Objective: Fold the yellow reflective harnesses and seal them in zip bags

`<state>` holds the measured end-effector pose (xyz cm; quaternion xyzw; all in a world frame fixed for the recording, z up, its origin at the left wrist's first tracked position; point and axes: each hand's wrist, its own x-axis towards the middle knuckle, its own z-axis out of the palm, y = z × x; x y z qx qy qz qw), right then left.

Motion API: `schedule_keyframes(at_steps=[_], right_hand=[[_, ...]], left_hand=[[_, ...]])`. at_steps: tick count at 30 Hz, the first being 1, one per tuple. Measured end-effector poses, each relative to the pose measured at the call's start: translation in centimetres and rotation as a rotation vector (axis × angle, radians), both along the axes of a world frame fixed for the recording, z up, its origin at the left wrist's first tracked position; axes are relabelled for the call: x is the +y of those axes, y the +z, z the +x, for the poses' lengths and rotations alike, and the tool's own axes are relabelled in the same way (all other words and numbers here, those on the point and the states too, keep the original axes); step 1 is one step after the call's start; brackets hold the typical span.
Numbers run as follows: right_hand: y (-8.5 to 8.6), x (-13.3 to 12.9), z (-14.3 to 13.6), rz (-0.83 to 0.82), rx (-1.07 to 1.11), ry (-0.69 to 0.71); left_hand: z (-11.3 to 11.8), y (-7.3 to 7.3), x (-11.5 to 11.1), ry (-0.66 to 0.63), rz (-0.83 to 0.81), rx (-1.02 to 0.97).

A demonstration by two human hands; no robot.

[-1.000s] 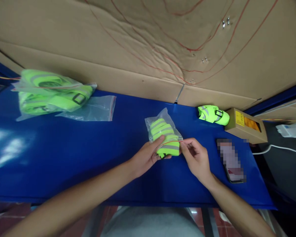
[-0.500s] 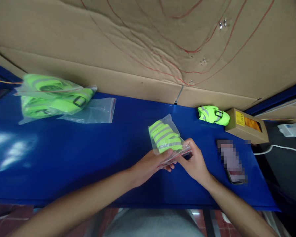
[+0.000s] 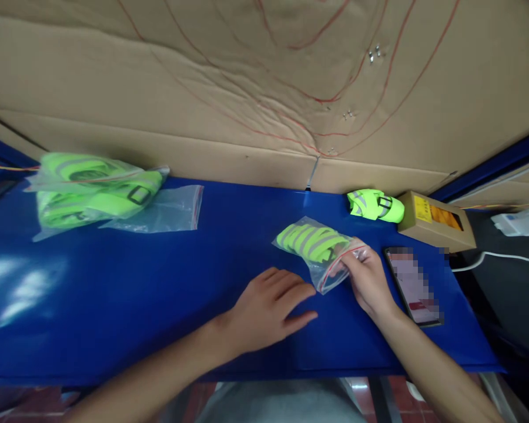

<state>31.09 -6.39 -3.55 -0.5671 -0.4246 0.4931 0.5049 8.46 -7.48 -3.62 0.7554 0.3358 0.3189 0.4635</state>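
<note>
A clear plastic bag point(image 3: 330, 281) with a red-lined opening holds a folded yellow-green strap point(image 3: 311, 241) with grey stripes. My right hand point(image 3: 370, 282) grips the bag at its opening, with some fingers inside the mouth near the strap. Just left of the opening is my left hand point(image 3: 268, 311), palm down, its fingers apart and holding nothing. Its fingertips come close to the bag's lower corner. Whether they touch it I cannot tell.
Bagged yellow-green straps point(image 3: 92, 194) and a flat clear bag point(image 3: 171, 208) lie at the left on the blue table point(image 3: 158, 294). At the right are a rolled strap point(image 3: 374, 205), a cardboard box point(image 3: 436, 222) and a phone point(image 3: 412, 285). Cardboard stands behind.
My left hand has let go of the bag and moved back with its fingers spread. My right hand has turned the bag and shifted right, and its fingers now reach into the opening.
</note>
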Motion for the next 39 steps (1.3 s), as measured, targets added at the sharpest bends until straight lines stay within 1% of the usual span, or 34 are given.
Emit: schedule_keyframes(at_steps=[1,2,3,4,5,6,7,8,10,11,12,13,14,15,17,19,20,23,25,28,30,32,36,39], right_hand=[[0.1,0.0,-0.1,-0.032,0.053,0.032],[0.2,-0.1,-0.2,-0.056,0.095,0.081],[0.4,-0.2,-0.3,-0.066,0.125,0.145],[0.7,-0.4,-0.2,-0.058,0.135,0.222],[1.1,-0.5,0.1,-0.031,0.119,0.315],[1.6,-0.6,0.5,0.019,0.069,0.407],[2.1,-0.6,1.1,0.088,-0.015,0.468],[2.5,-0.6,1.8,0.168,-0.12,0.482],[3.4,-0.6,3.1,0.32,-0.315,0.385],[3.7,-0.7,3.5,0.374,-0.371,0.328],[4.0,-0.8,3.8,0.411,-0.389,0.298],[4.1,-1.0,3.9,0.433,-0.373,0.308],[4.2,-1.2,3.8,0.448,-0.335,0.346],[4.2,-1.4,3.6,0.458,-0.289,0.386],[4.1,-1.9,3.2,0.458,-0.211,0.438],[3.8,-2.1,2.9,0.436,-0.183,0.438],[3.6,-2.1,2.9,0.423,-0.192,0.427],[3.0,-1.8,2.8,0.396,-0.282,0.378],[2.6,-1.3,2.8,0.347,-0.337,0.374],[2.1,-0.5,2.4,0.245,-0.36,0.369],[2.0,-0.3,2.2,0.218,-0.371,0.362],[2.0,-0.3,2.2,0.223,-0.405,0.37],[2.4,-0.8,2.2,0.269,-0.513,0.413],[2.5,-0.9,2.0,0.285,-0.531,0.478]], left_hand=[[-0.1,-0.3,-0.1,0.129,0.188,-0.006],[-0.1,-0.6,-0.1,0.237,0.326,-0.027],[-0.2,-0.7,0.0,0.317,0.417,-0.045],[-0.4,-0.7,0.2,0.359,0.469,-0.053],[-0.5,-0.5,0.6,0.362,0.485,-0.055],[-0.8,-0.1,0.9,0.335,0.476,-0.056],[-1.0,0.4,1.2,0.297,0.451,-0.066],[-1.3,1.1,1.4,0.262,0.419,-0.086],[-1.9,2.3,1.4,0.231,0.361,-0.153],[-2.2,2.9,1.1,0.218,0.336,-0.183],[-2.5,3.4,0.8,0.194,0.318,-0.214],[-2.7,3.7,0.5,0.17,0.298,-0.237],[-3.0,4.0,0.2,0.156,0.277,-0.252],[-3.1,4.2,-0.1,0.159,0.255,-0.255],[-3.3,4.4,-0.4,0.214,0.196,-0.225],[-3.1,4.3,-0.2,0.286,0.092,-0.179],[-3.0,4.3,0.1,0.297,0.016,-0.169],[-2.4,3.6,1.5,0.234,-0.274,-0.168],[-2.2,3.1,2.6,0.194,-0.388,-0.166],[-2.2,2.3,3.7,0.184,-0.372,-0.147],[-2.2,2.0,4.0,0.163,-0.37,-0.144],[-2.2,1.8,4.1,0.147,-0.404,-0.151],[-1.6,1.5,3.8,0.173,-0.523,-0.19],[-0.9,0.8,3.3,0.188,-0.582,-0.215]])
